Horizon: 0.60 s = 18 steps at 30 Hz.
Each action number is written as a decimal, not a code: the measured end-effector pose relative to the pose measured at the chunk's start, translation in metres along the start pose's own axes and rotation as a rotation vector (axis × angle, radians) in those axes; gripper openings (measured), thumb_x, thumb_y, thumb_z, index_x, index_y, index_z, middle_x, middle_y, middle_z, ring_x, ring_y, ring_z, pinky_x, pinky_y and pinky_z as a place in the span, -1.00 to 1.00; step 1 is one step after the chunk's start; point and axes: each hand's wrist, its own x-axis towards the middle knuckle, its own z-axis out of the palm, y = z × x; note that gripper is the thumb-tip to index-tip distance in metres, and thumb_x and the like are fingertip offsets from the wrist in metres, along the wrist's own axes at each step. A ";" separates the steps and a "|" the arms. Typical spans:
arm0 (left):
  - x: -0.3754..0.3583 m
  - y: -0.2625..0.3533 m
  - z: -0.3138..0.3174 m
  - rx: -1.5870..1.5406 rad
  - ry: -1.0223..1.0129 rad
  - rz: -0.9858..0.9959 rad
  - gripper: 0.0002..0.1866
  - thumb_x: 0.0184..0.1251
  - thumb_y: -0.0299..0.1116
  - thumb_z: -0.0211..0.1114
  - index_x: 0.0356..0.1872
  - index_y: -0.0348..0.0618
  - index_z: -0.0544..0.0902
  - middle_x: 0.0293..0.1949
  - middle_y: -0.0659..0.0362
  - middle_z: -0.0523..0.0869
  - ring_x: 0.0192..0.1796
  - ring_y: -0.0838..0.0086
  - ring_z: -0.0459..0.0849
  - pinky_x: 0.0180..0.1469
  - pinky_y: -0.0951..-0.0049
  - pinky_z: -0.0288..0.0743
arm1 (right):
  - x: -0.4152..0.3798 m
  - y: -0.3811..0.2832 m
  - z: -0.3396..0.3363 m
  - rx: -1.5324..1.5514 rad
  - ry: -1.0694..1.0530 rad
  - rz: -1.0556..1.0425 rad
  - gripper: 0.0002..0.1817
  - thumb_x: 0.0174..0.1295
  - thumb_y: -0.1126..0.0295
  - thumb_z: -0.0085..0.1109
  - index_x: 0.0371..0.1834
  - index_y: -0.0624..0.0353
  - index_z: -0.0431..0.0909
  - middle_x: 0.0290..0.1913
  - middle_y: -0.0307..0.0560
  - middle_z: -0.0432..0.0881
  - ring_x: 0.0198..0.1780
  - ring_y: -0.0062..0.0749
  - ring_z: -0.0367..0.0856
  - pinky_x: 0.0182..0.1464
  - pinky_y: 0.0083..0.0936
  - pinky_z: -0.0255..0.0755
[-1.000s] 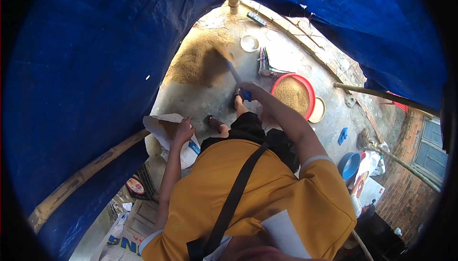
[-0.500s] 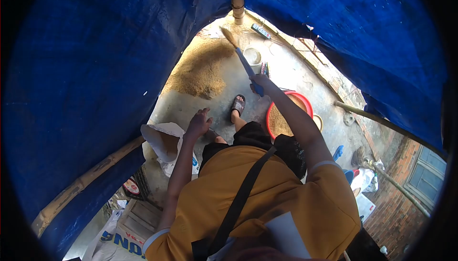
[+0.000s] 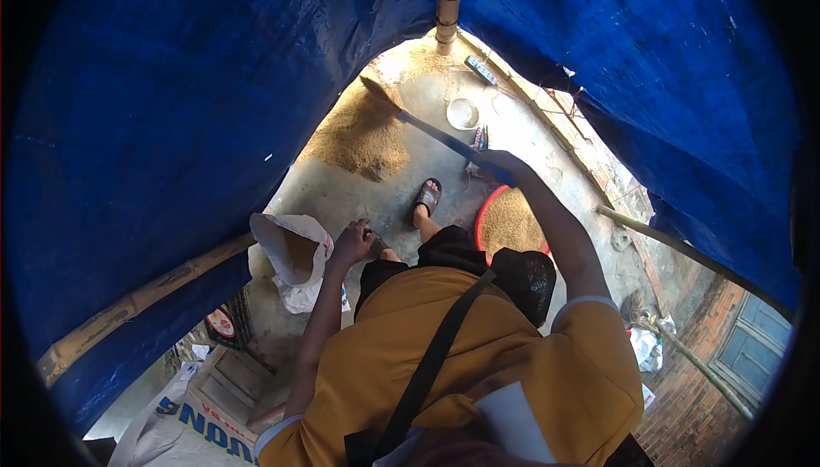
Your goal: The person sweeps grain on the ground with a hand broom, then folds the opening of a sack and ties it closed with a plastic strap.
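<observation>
My right hand (image 3: 497, 162) is closed round the blue handle of a broom (image 3: 434, 133). The broom reaches out to the left, its brown bristle end overlapping a heap of golden grain (image 3: 363, 142) on the concrete floor. Lower down on the left, my left hand (image 3: 351, 243) hangs with its fingers loosely apart and nothing in them. Beside it stands a white sack (image 3: 320, 232) with its mouth gaping and some grain inside. Below my right forearm is a red basin (image 3: 480, 219) full of grain, partly hidden by the arm.
Past the broom stands a white bucket (image 3: 463, 113). Blue tarpaulin (image 3: 171, 108) hangs on both sides, with a bamboo pole (image 3: 451, 5) ahead and another (image 3: 145, 305) at left. A printed sack (image 3: 184, 420) lies at lower left, and a brick wall (image 3: 692, 364) is at right.
The broom has swung left and down, its bristle end now over the grain heap. My right hand has shifted slightly right; my left hand has dropped a little closer to the white sack.
</observation>
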 end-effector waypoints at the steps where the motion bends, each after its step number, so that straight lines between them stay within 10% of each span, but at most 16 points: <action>1: -0.003 -0.002 -0.001 0.006 -0.011 -0.010 -0.54 0.01 -0.23 0.12 -0.05 -0.24 0.37 -0.22 -0.16 0.49 -0.14 0.05 0.48 -0.09 0.23 0.35 | -0.023 -0.009 -0.001 0.013 0.015 0.086 -0.75 0.08 0.26 0.03 -0.34 0.24 0.41 -0.66 -0.15 0.43 -0.75 -0.61 0.33 -0.76 -0.67 0.20; 10: -0.028 -0.014 -0.012 0.032 -0.015 -0.034 -0.54 0.02 -0.26 0.14 -0.03 -0.22 0.36 -0.13 -0.12 0.47 -0.08 0.10 0.46 -0.06 0.27 0.35 | 0.040 0.074 0.035 0.200 0.036 -0.007 -0.74 0.08 0.27 0.02 -0.45 0.30 0.41 -0.64 -0.09 0.44 -0.70 -0.46 0.39 -0.68 -0.57 0.32; 13: -0.040 -0.025 -0.014 0.016 0.014 -0.027 -0.53 0.02 -0.24 0.12 -0.02 -0.24 0.35 -0.14 -0.15 0.46 -0.07 0.07 0.45 -0.04 0.26 0.33 | 0.055 0.062 0.103 -0.188 0.304 0.235 -0.74 0.08 0.28 0.01 -0.50 0.31 0.39 -0.65 -0.06 0.42 -0.70 -0.41 0.39 -0.67 -0.52 0.32; 18: -0.055 -0.046 -0.011 0.006 0.001 -0.031 -0.52 0.04 -0.23 0.09 0.00 -0.25 0.34 -0.12 -0.18 0.45 -0.04 0.05 0.42 0.00 0.25 0.30 | 0.033 0.038 0.087 0.184 -0.093 0.154 -0.82 0.04 0.37 0.03 -0.60 0.22 0.35 -0.64 -0.14 0.43 -0.72 -0.51 0.38 -0.75 -0.51 0.30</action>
